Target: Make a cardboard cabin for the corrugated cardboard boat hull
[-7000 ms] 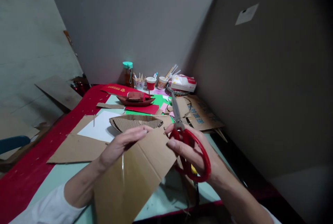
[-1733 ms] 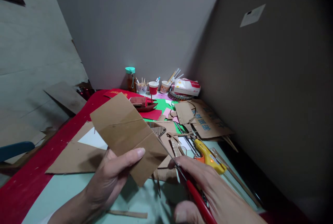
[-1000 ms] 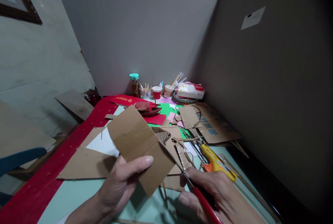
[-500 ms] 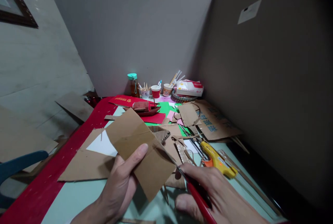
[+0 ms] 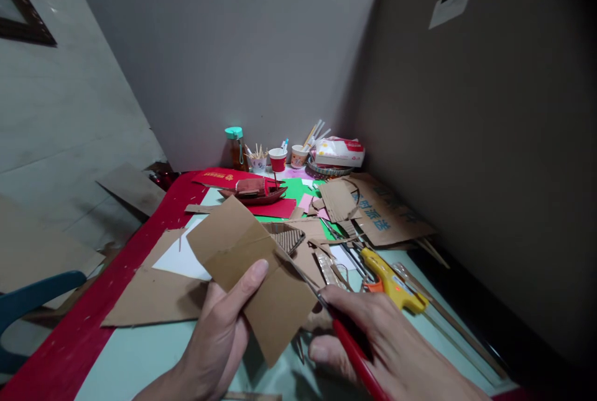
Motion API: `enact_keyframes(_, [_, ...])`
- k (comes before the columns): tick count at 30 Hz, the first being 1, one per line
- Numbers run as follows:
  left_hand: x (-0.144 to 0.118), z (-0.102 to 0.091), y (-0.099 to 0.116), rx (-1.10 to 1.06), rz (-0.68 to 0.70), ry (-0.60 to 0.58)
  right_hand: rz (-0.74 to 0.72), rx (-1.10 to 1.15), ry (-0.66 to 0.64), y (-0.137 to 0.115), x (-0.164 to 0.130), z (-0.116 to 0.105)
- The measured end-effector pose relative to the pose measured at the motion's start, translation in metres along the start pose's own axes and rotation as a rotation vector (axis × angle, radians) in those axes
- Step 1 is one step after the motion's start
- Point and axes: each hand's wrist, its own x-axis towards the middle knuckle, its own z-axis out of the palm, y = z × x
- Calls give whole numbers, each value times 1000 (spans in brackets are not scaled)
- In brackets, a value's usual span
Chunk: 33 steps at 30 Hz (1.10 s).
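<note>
My left hand (image 5: 219, 339) holds a creased brown cardboard piece (image 5: 242, 264) above the table, thumb pressed on its top face. My right hand (image 5: 387, 351) grips red-handled scissors (image 5: 347, 342), and their blades lie against the cardboard's right edge near the crease. A ribbed cardboard boat hull (image 5: 285, 236) lies just behind the held piece. A yellow glue gun (image 5: 389, 280) rests on the table beside my right hand.
A large cardboard sheet with white paper (image 5: 158, 283) lies at left. A small red model boat (image 5: 254, 189), coloured paper, cardboard scraps, cups, a bottle (image 5: 233, 147) and a tissue pack (image 5: 338, 151) crowd the far end. A printed cardboard flap (image 5: 382, 214) lies along the right wall.
Over seven seconds the large cardboard was trimmed down to a smaller piece. In the last second my hands and the scissors have barely shifted; the blades have moved along the cardboard's right edge.
</note>
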Motion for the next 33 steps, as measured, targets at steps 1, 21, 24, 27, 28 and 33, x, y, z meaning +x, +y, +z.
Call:
enact_keyframes(1, [0, -1, 0, 0, -2, 2, 7, 1, 12, -1, 0, -1])
enact_keyframes(21, [-5, -6, -4, 23, -40, -18, -8, -3, 33, -5, 1, -2])
enact_keyframes(24, [-6, -4, -3, 28, -27, -6, 9, -9, 26, -5, 2, 0])
enact_keyframes(27, [-8, -2, -4, 40, -54, 7, 32, -26, -3, -6, 2, 2])
enact_keyframes(28, [-9, -1, -4, 39, -64, 7, 36, -33, -4, -5, 2, 2])
enact_keyframes(33, [-6, 2, 1, -37, -115, 49, 22, 10, 8, -4, -2, 1])
